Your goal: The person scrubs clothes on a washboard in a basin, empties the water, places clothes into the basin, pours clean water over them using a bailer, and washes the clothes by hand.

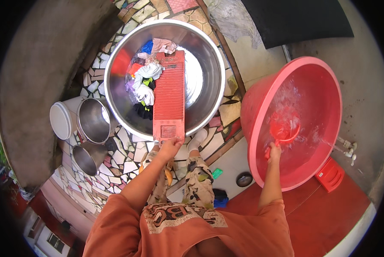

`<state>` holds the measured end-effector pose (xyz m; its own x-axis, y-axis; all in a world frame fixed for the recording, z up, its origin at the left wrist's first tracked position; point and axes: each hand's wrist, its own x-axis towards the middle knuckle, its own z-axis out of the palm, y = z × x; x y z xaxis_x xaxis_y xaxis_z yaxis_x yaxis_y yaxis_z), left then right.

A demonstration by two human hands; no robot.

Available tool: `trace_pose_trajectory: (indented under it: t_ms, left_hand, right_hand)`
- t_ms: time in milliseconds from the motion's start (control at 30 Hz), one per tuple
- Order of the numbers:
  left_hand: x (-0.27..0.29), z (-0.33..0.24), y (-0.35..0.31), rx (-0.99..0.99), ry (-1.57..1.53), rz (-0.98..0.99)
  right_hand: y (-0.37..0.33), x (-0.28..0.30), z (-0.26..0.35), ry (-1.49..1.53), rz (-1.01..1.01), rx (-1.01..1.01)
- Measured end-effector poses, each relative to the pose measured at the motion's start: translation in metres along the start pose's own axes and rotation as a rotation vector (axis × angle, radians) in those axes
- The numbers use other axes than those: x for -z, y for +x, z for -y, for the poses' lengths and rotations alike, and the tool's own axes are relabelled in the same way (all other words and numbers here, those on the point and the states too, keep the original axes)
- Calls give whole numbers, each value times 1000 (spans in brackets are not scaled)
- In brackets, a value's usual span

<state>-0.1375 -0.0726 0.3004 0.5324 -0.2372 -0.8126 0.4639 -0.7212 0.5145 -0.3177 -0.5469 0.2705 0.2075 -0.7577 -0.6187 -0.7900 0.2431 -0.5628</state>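
Note:
My left hand [170, 149] is closed on the near end of a red ribbed washboard [169, 96]. The board leans in a large round metal basin [109, 92], its near end resting at the rim. Left of the board lies a heap of wet-looking clothes [145, 82], white, pink, black, blue and yellow-green. My right hand [274, 152] grips the handle of a red water dipper [286, 127]. The dipper's bowl is inside a big pink plastic tub [253, 143], amid splashing water [284, 96]. My fingertips on the board are partly hidden.
A tap [348, 150] on the right wall runs a stream into the tub. Beside it a red plastic stool [330, 174] shows. Two metal pots [93, 121] and a white lidded bucket [60, 121] stand left of the basin. A dark round lid-like object [244, 179] lies on the floor.

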Motion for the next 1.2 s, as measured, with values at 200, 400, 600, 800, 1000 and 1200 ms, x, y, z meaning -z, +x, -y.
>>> trace_pose_trajectory:
  t_ms: [200, 400, 600, 800, 1000, 1200]
  left_hand:
    - [-10, 12, -4, -43, 67, 33]
    - [10, 15, -3, -18, 26, 34]
    - [34, 10, -16, 93, -96, 26]
    - [61, 31, -22, -30, -50, -83]
    - [109, 79, -32, -4, -222, -187]
    - [153, 117, -45, 44, -321, -239]
  right_hand:
    - [-79, -21, 68, 788, 282, -60]
    - [-169, 27, 121, 782, 298, 20]
    - [-242, 24, 180, 574, 306, 79]
    - [-294, -29, 226, 402, 451, 180]
    - [-313, -137, 263, 111, 566, 219]
    - [-305, -240, 289, -97, 622, 212]
